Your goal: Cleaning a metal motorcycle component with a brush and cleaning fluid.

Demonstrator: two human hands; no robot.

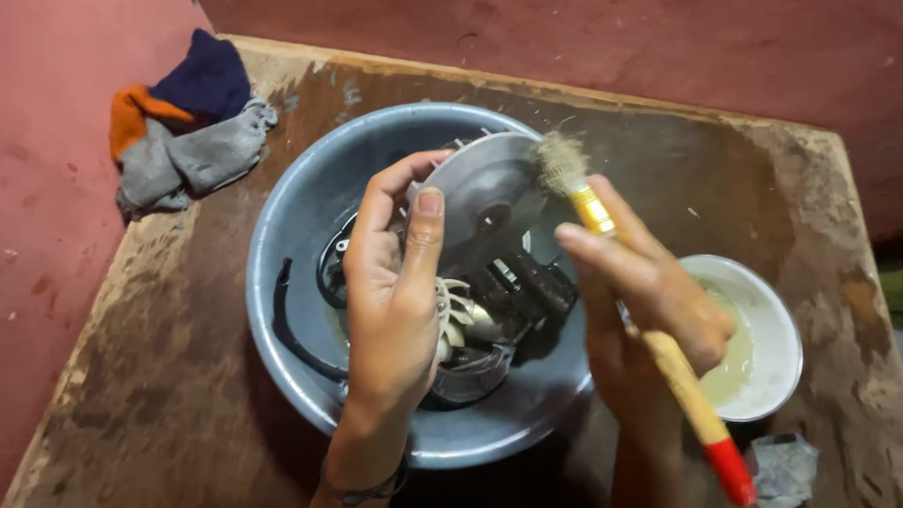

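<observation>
Nearest to me, a crumpled grey scrap (782, 474) lies on the worn wooden worktop (166, 394) at the near right. My right hand (650, 301) is clenched around a paintbrush (668, 362) with a wooden handle and red end, held slanted so its frayed bristles touch the upper rim of a round metal disc (484, 195). My left hand (395, 282) grips that disc by its left edge, thumb across its face, holding it tilted above a large metal basin (289, 308), I judge so that drips fall inside. In the basin lie dark machine parts, a pale finned wheel (461, 319) and a black rubber strip (294, 329). Just right of the basin, within easy reach for dipping, sits a white bowl (774, 325) of cloudy liquid. Rags (181, 124) are bunched in the far left corner.
</observation>
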